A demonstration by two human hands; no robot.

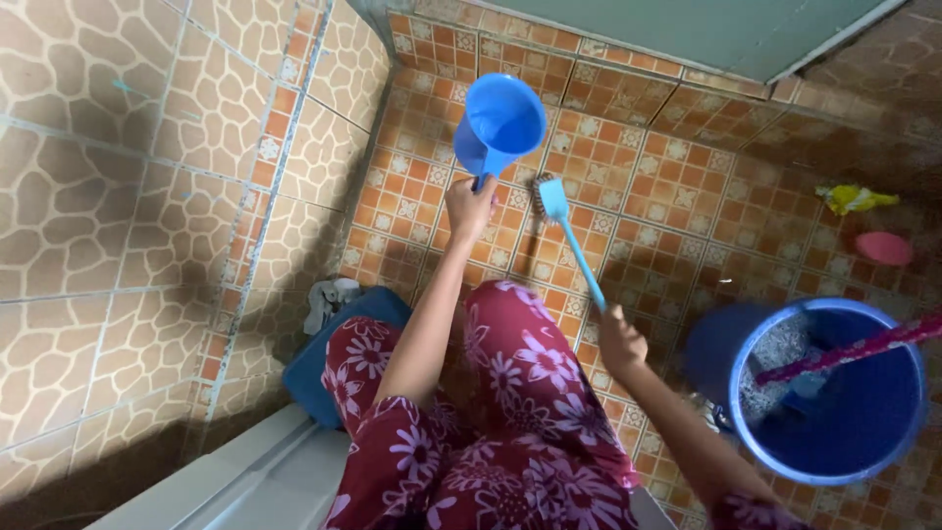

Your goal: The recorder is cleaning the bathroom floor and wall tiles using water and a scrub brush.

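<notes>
My left hand point(469, 206) grips the handle of a blue plastic jug point(500, 126), held out over the orange patterned floor tiles with its mouth facing up toward me. A light blue long-handled scrub brush point(567, 234) is in my right hand point(620, 344), gripped at the end of its handle. The brush head rests on the floor tiles just right of the jug. Both arms reach out over my lap, which is covered in red flowered cloth point(510, 412).
A blue bucket point(830, 393) with a pink-patterned stick across it stands at the right. A pink round lid point(883, 247) and a yellow wrapper point(856, 198) lie on the floor far right. A blue stool point(334, 353) with a grey rag sits by the tiled wall point(147, 196) at left.
</notes>
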